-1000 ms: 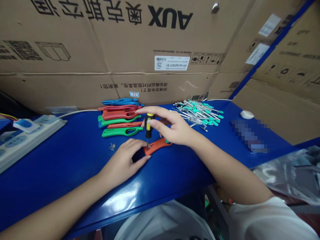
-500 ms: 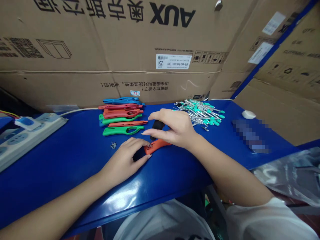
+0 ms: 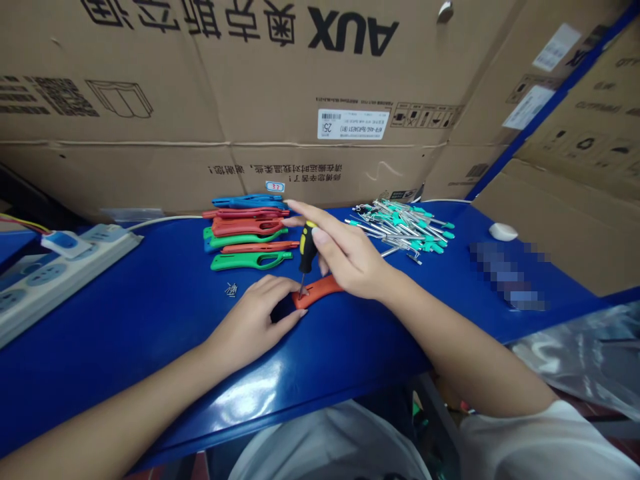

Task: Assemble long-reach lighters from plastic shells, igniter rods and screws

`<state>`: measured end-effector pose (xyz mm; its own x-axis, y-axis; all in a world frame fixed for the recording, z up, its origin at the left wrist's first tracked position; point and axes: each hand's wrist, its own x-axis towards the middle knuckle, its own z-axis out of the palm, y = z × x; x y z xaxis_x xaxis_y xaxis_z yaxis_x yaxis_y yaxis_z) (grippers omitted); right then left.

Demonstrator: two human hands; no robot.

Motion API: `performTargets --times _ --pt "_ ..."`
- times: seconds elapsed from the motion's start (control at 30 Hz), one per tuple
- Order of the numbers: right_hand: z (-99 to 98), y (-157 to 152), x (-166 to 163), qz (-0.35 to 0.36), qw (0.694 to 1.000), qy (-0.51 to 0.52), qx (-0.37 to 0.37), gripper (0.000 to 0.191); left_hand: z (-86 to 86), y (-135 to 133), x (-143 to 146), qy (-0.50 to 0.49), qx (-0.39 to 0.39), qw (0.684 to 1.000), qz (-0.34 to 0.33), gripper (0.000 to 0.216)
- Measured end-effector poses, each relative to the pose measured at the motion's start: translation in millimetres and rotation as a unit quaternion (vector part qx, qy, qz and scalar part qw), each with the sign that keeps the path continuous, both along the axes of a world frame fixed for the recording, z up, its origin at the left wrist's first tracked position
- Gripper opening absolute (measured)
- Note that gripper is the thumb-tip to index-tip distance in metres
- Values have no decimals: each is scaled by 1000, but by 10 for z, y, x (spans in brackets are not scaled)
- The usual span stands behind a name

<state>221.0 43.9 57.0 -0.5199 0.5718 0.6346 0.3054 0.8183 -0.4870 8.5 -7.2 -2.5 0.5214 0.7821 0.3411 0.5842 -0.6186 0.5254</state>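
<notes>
The orange case (image 3: 327, 287) lies flat on the blue bench (image 3: 350, 353), about midway between its far and near edges, one end pointing toward the left hand (image 3: 255, 313). That hand's grip is narrow about this end: fingertips rest on the top and the thumb lies along the side facing the near edge. The right hand (image 3: 345, 250) has its grip around the screwdriver (image 3: 307, 250), thumb pressed to the black and yellow handle, forefinger stretched out past it toward the far edge. The screwdriver leans slightly, its shaft running down to the case beside the left fingertips; whether it sits in a hole there is too small to tell. The right hand hides the other end of the case.

A few screws (image 3: 231, 289) lie loose to the left of the case. Beyond them, toward the far edge, more cases (image 3: 250, 260) lie side by side, some overlapping, in green, orange, red and blue, the blue ones farthest back. Right of these, also near the far edge, is a heap of metal rods (image 3: 405, 230) with teal ends. A white object (image 3: 503, 231) sits near the right edge. A power strip (image 3: 75, 270) lies toward the left edge, and cardboard (image 3: 250, 113) stands along the far edge.
</notes>
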Motion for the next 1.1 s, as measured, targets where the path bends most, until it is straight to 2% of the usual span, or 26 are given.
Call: performTargets --times 0.07,0.1,0.27,0.33,0.4,0.47,0.53,0.6,0.67,0.73,0.8,0.87,0.93,1.0,1.1 --pt "18 -32 -19 32 999 3 -32 44 -9 -2 -2 1 1 1000 5 17" --pt "17 -41 -26 30 999 9 -24 41 -13 -2 -4 0 1 1000 7 17" --pt "-25 -91 -58 -69 989 -7 129 38 -8 6 -5 -6 -4 1000 -2 19" --pt "-17 -151 -93 -49 992 -8 119 36 -6 9 -2 -5 -5 1000 -4 19" --pt "10 -219 -136 4 998 17 67 40 -19 12 -3 -3 -3 1000 -5 17" --pt "40 -271 -169 31 999 20 29 37 -47 15 -9 -6 4 1000 -3 17" --pt "56 -289 -179 -2 999 7 43 29 -80 16 -18 -9 13 1000 2 17" --pt "57 -283 -167 -59 994 -5 91 35 -100 17 -23 -6 18 1000 10 17" --pt "54 -270 -145 -87 989 -16 117 41 -95 15 -20 0 16 1000 10 18" --pt "55 -260 -128 -63 994 -11 90 38 -70 12 -9 2 9 1000 7 19" --pt "57 -250 -123 -23 999 14 29 38 -41 7 4 1 2 1000 4 17" --pt "51 -230 -122 -23 999 48 2 31 -20 1 13 0 -1 1000 6 15" --pt "38 -199 -117 -71 994 76 38 22 -11 -5 15 1 -2 1000 5 16" --pt "23 -161 -99 -111 985 84 99 23 -10 -8 13 2 -3 1000 4 17" --pt "11 -108 -63 -95 988 53 110 27 -8 -9 12 -4 -9 1000 1 17"
